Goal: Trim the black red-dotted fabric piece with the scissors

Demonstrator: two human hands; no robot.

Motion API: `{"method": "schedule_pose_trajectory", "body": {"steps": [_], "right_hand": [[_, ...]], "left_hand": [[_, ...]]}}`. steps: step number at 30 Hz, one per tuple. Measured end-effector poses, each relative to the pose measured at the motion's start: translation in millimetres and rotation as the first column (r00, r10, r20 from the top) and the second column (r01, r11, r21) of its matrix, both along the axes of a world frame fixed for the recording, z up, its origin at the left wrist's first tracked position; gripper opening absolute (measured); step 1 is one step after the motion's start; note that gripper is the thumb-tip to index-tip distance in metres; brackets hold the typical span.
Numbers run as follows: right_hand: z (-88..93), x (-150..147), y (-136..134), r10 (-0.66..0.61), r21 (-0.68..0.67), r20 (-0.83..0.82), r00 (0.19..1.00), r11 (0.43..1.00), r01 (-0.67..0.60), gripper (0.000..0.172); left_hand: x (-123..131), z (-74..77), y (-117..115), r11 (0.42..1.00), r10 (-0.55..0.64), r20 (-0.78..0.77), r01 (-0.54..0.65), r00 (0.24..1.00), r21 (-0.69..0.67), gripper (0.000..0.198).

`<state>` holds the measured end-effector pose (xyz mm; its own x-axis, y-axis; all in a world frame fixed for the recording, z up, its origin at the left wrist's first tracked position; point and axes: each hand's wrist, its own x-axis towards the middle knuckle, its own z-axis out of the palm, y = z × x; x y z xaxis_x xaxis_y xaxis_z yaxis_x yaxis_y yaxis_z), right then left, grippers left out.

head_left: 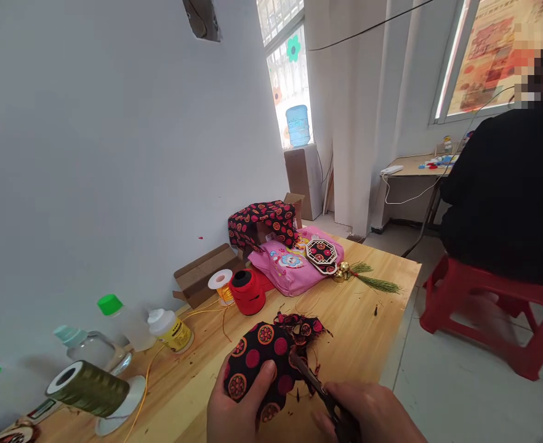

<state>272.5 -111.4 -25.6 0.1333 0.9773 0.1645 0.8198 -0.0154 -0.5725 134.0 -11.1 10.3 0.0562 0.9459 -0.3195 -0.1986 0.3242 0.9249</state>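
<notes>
Your left hand (239, 406) has its fingers closed on the patterned piece (257, 363), the thumb pressed flat across its face, over the near part of the wooden tabletop (368, 335). The piece is a rounded shape in black cloth, printed with crimson discs and orange-rimmed medallions; its left edge curves smoothly, while ragged, frayed scraps (305, 326) bunch at its upper right. Your right hand (375, 409) has its fingers curled around the handles of dark metal scissors (316, 383), their tip against the cloth's right side; how far apart the blades stand, you cannot tell. Beyond lie a glossy red thread spool (248, 298), a soft pink bag (278, 274) and, partly on it, an octagonal ornament (321, 252) with a pale lattice frame, brass-coloured bells (340, 271) and a stringy green tassel (377, 283).
</notes>
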Motion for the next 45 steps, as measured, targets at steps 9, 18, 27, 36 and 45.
{"method": "schedule_pose_trajectory", "body": {"steps": [9, 18, 27, 36, 45], "right_hand": [[2.0, 0.0, 7.3, -0.024, 0.070, 0.106, 0.994, 0.997, 0.017, 0.016], [1.8, 1.3, 7.5, -0.034, 0.075, 0.076, 0.996, 0.997, 0.029, 0.015], [-2.3, 2.8, 8.2, -0.030, 0.123, 0.138, 0.990, 0.992, 0.013, 0.017], [-6.0, 4.3, 7.3, -0.008, 0.108, 0.156, 0.988, 0.994, -0.009, 0.011], [1.4, 8.0, 9.0, 0.025, 0.133, 0.133, 0.991, 0.990, -0.043, 0.018]], "left_hand": [[3.5, 2.0, -6.1, 1.000, -0.014, 0.068, 0.016, 0.998, -0.025, 0.051], [3.1, -3.5, -6.4, 0.996, 0.052, 0.082, -0.045, 0.995, -0.080, 0.048], [-1.6, -7.9, -2.1, 0.997, 0.049, 0.067, -0.045, 0.997, -0.068, 0.047], [2.1, -10.9, -5.7, 0.997, 0.040, 0.068, -0.035, 0.997, -0.065, 0.051], [1.2, -8.6, -6.3, 0.999, 0.010, 0.075, -0.007, 0.997, -0.044, 0.055]]}}
